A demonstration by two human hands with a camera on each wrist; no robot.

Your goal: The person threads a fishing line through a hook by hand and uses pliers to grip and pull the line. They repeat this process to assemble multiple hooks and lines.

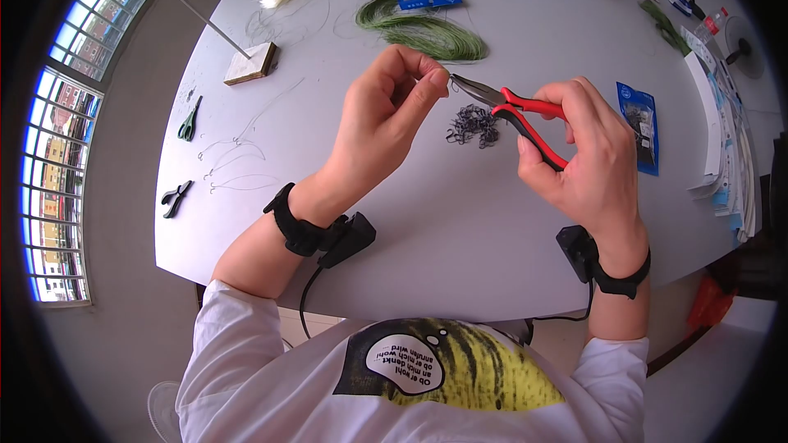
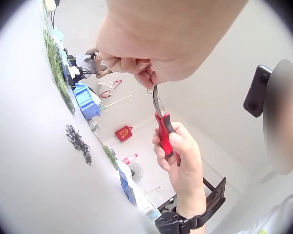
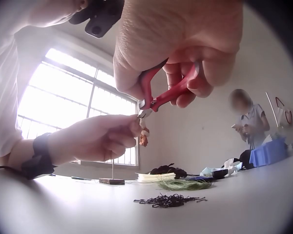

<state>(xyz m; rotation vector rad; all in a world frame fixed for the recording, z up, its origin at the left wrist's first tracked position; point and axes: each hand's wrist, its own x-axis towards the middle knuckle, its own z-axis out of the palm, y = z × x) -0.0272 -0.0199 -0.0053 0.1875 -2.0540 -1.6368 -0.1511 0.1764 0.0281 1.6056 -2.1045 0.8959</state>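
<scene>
My left hand (image 1: 382,107) is raised over the table, its thumb and index finger pinching a small fish hook (image 2: 150,91). Most of the hook is hidden by the fingertips. In my right hand (image 1: 587,143) I grip needle-nose pliers (image 1: 503,103) with red and black handles, fingers curled round them. The handles stand spread, and the plier tips are right at the left fingertips in all three views. Beneath the pliers, a tangled pile of dark fish hooks (image 1: 474,125) lies on the table. Green line (image 1: 423,29) lies coiled farther back.
Hooks with thin line (image 1: 238,143), green-handled snips (image 1: 190,119) and black cutters (image 1: 176,197) lie at left, near a wooden block (image 1: 250,64) with an upright rod. Blue packets (image 1: 639,127) lie right and back. Another person (image 3: 251,119) stands beyond the table near a blue bin (image 3: 268,152).
</scene>
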